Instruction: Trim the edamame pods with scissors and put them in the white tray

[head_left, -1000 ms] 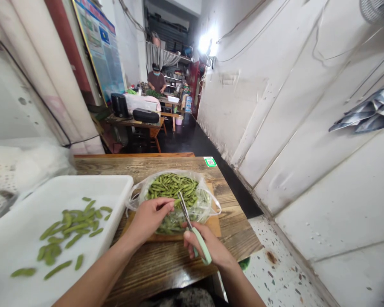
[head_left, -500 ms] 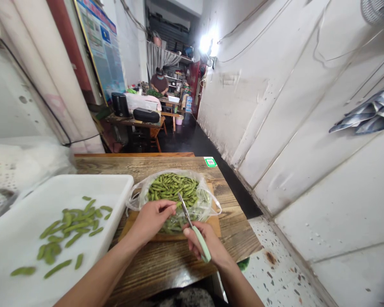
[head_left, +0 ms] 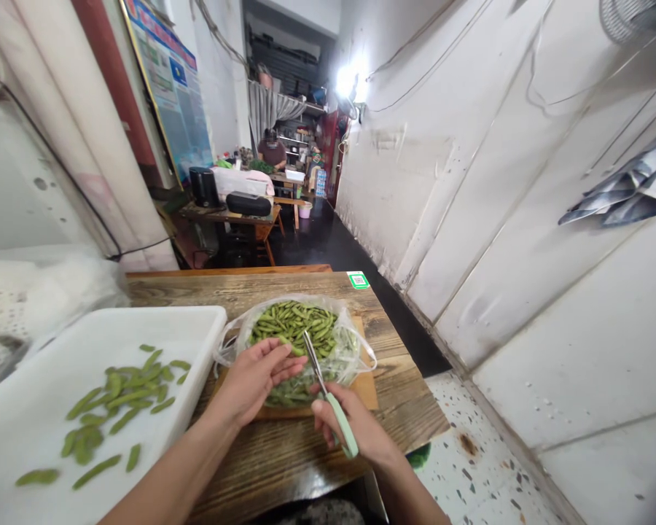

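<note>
My right hand [head_left: 343,419] grips a pair of scissors [head_left: 341,430] with pale green handles. Their metal blades point up and away, over the front of a clear plastic bag [head_left: 355,350] full of green edamame pods [head_left: 300,321]. Just left of the blade tips, my left hand [head_left: 259,375] pinches an edamame pod [head_left: 294,351] between thumb and fingers, which partly hide it. Further left, a white plastic tray [head_left: 211,321] holds several loose pods [head_left: 134,386], spread over its bottom.
The bag rests on a wooden board [head_left: 369,390] on a wood-grain table [head_left: 404,408]. Clear plastic wrapping [head_left: 60,281] lies beyond the tray. A white wall [head_left: 470,219] runs along the right. Further back, a person [head_left: 273,149] stands behind another table with greens.
My left hand has turned and shifted slightly left, its fingers now apart from the scissor blades. The right hand keeps hold of the scissors in nearly the same spot.
</note>
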`<state>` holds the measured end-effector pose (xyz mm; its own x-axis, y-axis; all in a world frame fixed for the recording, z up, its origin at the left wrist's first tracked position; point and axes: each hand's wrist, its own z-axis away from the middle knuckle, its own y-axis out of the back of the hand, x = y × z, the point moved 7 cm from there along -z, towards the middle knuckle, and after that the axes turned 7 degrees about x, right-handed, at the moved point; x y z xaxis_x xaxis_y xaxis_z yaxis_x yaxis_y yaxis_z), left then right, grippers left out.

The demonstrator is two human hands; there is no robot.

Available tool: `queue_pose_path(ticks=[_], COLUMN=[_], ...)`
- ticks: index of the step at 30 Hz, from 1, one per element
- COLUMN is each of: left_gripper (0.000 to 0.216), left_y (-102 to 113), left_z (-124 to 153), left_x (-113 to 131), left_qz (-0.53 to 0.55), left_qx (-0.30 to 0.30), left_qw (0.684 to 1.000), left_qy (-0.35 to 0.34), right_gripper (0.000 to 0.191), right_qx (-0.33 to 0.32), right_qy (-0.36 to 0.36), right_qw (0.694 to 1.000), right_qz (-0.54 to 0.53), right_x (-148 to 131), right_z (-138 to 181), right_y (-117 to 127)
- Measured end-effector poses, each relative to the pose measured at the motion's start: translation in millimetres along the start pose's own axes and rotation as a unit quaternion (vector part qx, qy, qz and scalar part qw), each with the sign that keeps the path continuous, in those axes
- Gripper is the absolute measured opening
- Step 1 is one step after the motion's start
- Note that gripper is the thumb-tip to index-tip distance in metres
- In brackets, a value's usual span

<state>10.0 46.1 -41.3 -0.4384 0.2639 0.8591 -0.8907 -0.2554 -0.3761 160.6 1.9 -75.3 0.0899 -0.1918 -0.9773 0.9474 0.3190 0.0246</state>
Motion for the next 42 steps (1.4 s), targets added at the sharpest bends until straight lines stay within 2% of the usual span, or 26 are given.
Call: queue_pose_path(ticks=[5, 13, 17, 23, 25, 27, 28, 29, 30, 32, 33, 34, 35, 36, 39, 42], left_gripper=[0.015, 0.023, 0.019, 0.023, 0.028, 0.029, 0.028, 0.026, 0.026, 0.03, 0.036, 0.04, 0.042, 0.041, 0.033, 0.028], left_y=[3.9, -2.1, -1.7, -0.3, 6.3, 26.1, 39.8, 54.6, 66.4, 74.4, 76.0, 74.7, 71.3, 65.3, 35.6, 15.4], left_z=[0.4, 3.4, 4.2, 2.2, -1.1, -3.4, -2.2, 1.6, 7.6, 17.5, 19.4, 17.9, 13.2, 5.7, -23.7, -53.4], left_x=[-1.6, -8.8, -8.9, -16.5, -11.3, 8.7, 25.3, 44.9, 65.6, 97.5, 106.5, 110.6, 110.4, 106.5, 83.2, 68.4], left_qz=[0.005, 0.026, 0.027, 0.013, -0.016, -0.097, -0.162, -0.241, -0.339, -0.506, -0.565, -0.612, -0.647, -0.671, -0.696, -0.709], left_qx=[0.026, 0.024, 0.031, 0.04, 0.048, 0.105, 0.151, 0.21, 0.266, 0.306, 0.319, 0.316, 0.301, 0.273, 0.157, 0.126], left_qw=[0.999, 0.999, 0.999, 0.999, 0.998, 0.984, 0.962, 0.921, 0.857, 0.711, 0.647, 0.599, 0.571, 0.56, 0.566, 0.539], left_qy=[-0.031, -0.021, -0.016, -0.014, -0.038, -0.107, -0.162, -0.222, -0.282, -0.38, -0.4, -0.408, -0.406, -0.402, -0.414, -0.437], right_gripper=[0.069, 0.07, 0.067, 0.057, 0.056, 0.057, 0.058, 0.06, 0.061, 0.06, 0.06, 0.06, 0.061, 0.062, 0.066, 0.072], right_qx=[-0.007, -0.005, 0.001, 0.003, -0.002, 0.002, 0.008, 0.013, 0.017, 0.017, 0.016, 0.015, 0.014, 0.013, 0.012, 0.01], right_qy=[0.005, 0.011, 0.016, -0.03, -0.036, -0.034, -0.033, -0.034, -0.036, -0.034, -0.036, -0.035, -0.032, -0.03, -0.029, -0.037], right_qw=[1.0, 1.0, 1.0, 0.999, 0.999, 0.999, 0.999, 0.999, 0.999, 0.999, 0.999, 0.999, 0.999, 0.999, 0.999, 0.999], right_qz=[0.002, 0.018, 0.026, 0.015, 0.004, -0.009, -0.017, -0.023, -0.029, -0.029, -0.029, -0.028, -0.03, -0.032, -0.035, -0.039], right_x=[-1.1, -1.9, -4.3, 7.4, 9.8, 10.7, 11.1, 11.6, 12.3, 13.2, 14.1, 14.7, 15.2, 15.7, 19.5, 26.1], right_z=[2.4, 2.0, 2.1, -3.7, -5.9, -7.8, -8.5, -9.0, -9.5, -10.2, -10.6, -11.0, -11.5, -11.9, -12.5, -12.6], right_y=[-1.9, -1.9, -2.4, -1.6, -1.4, -0.1, 0.9, 1.8, 2.6, 2.5, 2.0, 1.4, 0.7, -0.2, -1.9, -0.9])
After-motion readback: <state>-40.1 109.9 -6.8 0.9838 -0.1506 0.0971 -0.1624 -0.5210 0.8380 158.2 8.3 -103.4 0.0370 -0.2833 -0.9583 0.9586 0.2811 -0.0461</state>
